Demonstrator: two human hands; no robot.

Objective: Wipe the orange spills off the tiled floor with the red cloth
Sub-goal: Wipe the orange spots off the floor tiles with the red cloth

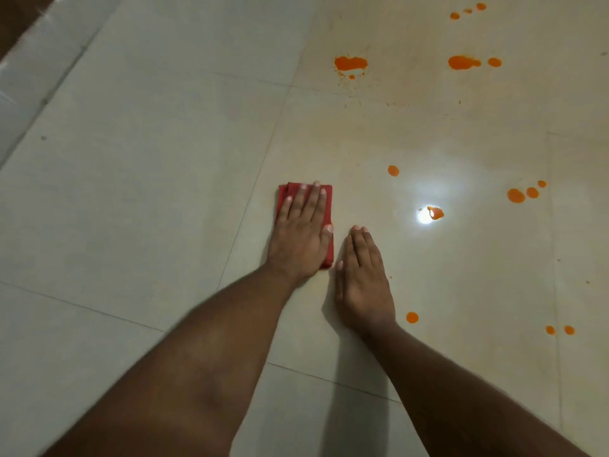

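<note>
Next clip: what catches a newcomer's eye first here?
Bright orange spills dot the pale tiled floor on the right, the biggest splat far up. At centre the left hand presses flat on a folded red cloth; the right hand rests flat beside it.

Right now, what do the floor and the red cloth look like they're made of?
Floor: likely glazed ceramic or porcelain tile, pale and glossy; grout lines and a sharp light glare show it. Red cloth: looks like woven fabric, matte, folded flat with layered edges; exact fibre unclear.
</note>
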